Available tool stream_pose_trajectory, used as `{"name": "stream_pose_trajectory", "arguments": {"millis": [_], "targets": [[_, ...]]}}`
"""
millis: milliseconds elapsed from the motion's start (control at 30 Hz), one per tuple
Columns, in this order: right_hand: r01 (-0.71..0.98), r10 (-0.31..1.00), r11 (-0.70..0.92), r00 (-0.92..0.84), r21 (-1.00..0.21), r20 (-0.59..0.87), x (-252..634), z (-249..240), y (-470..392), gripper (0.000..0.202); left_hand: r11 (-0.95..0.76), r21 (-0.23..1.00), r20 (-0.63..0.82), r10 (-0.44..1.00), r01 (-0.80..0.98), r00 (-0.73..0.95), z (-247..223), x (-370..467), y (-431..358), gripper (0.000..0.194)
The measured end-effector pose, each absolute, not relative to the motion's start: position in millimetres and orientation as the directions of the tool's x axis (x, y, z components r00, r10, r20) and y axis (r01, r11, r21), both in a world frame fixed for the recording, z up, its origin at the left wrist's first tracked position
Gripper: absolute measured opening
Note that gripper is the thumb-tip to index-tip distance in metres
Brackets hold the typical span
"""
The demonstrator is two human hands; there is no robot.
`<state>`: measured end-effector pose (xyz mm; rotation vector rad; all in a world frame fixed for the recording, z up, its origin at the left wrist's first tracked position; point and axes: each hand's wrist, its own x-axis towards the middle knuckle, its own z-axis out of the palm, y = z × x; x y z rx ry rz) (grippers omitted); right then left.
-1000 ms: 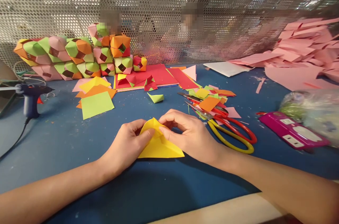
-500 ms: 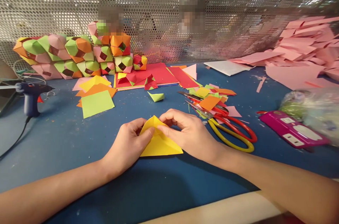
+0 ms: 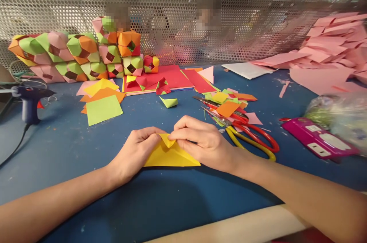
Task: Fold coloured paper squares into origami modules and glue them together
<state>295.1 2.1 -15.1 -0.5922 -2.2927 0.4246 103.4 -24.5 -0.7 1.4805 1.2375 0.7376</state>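
A yellow sheet of paper [image 3: 172, 157] is held just above the blue table [image 3: 137, 212], its top corner folded down toward me. My left hand [image 3: 137, 153] pinches its left side, thumb on top and fingers behind. On the other side, my right hand [image 3: 200, 139] presses the folded tip between thumb and fingers. Beyond the hands lies a small folded green paper piece [image 3: 169, 102]. Two folded red-and-green pieces, one of them a red piece [image 3: 163, 86], rest on a stack of red paper [image 3: 174, 76].
Scissors with red and yellow handles [image 3: 255, 143] lie among paper scraps at right, near a magenta power strip [image 3: 318, 139]. A glue gun [image 3: 30, 103] stands left, green paper [image 3: 104, 111] nearer. Folded paper balls [image 3: 132, 46] and pink paper [image 3: 335, 44] are piled behind.
The yellow paper's top corner, which pointed away from me, is now folded down toward me. My right fingers have closed over the fold, and my left hand has shifted slightly left.
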Motion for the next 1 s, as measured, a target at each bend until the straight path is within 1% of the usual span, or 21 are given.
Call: {"name": "stream_pose_trajectory", "arguments": {"millis": [100,233,333,433,500,633,767,833,900,1000], "targets": [[0.309,0.499,0.862,-0.656,-0.402,0.566,296.9,-16.4,3.0,0.022,0.042,0.941,-0.140,0.952,0.335,0.274,1.2,103.5,-24.7,0.031],[0.331,0.470,0.882,-0.681,-0.336,0.562,299.2,-16.9,4.0,0.022,0.028,0.942,-0.140,0.939,0.335,0.313,-0.8,104.3,-23.5,0.026],[0.332,0.456,0.889,-0.710,-0.317,0.537,300.7,-15.3,5.0,0.023,0.014,0.935,-0.140,0.932,0.354,0.333,-4.4,105.0,-21.9,0.027],[0.301,0.432,0.898,-0.734,-0.320,0.523,300.6,-13.4,5.3,0.022,-0.006,0.930,-0.126,0.934,0.366,0.335,-6.1,105.5,-21.2,0.024],[0.285,0.434,0.895,-0.737,-0.343,0.519,299.3,-12.4,4.6,0.022,-0.023,0.928,-0.108,0.939,0.371,0.327,-6.0,106.0,-21.6,0.022],[0.279,0.503,0.849,-0.688,-0.450,0.523,295.5,-11.8,1.5,0.017,-0.064,0.912,-0.072,0.948,0.405,0.311,-5.9,107.6,-24.1,0.021],[0.373,0.640,0.755,-0.602,-0.540,0.478,292.5,-11.9,-1.0,0.018,-0.124,0.887,-0.013,0.956,0.445,0.292,-8.4,108.3,-25.9,0.019],[0.415,0.688,0.712,-0.573,-0.567,0.445,291.7,-11.5,-1.2,0.014,-0.145,0.878,0.007,0.957,0.456,0.290,-9.8,108.1,-26.3,0.018],[0.415,0.696,0.698,-0.581,-0.583,0.421,291.3,-11.2,-0.8,0.008,-0.157,0.871,0.020,0.958,0.465,0.286,-11.0,107.7,-26.6,0.017],[0.397,0.699,0.691,-0.579,-0.604,0.420,291.2,-11.4,0.7,0.008,-0.158,0.870,0.023,0.959,0.467,0.282,-12.7,106.9,-26.7,0.016]]}}
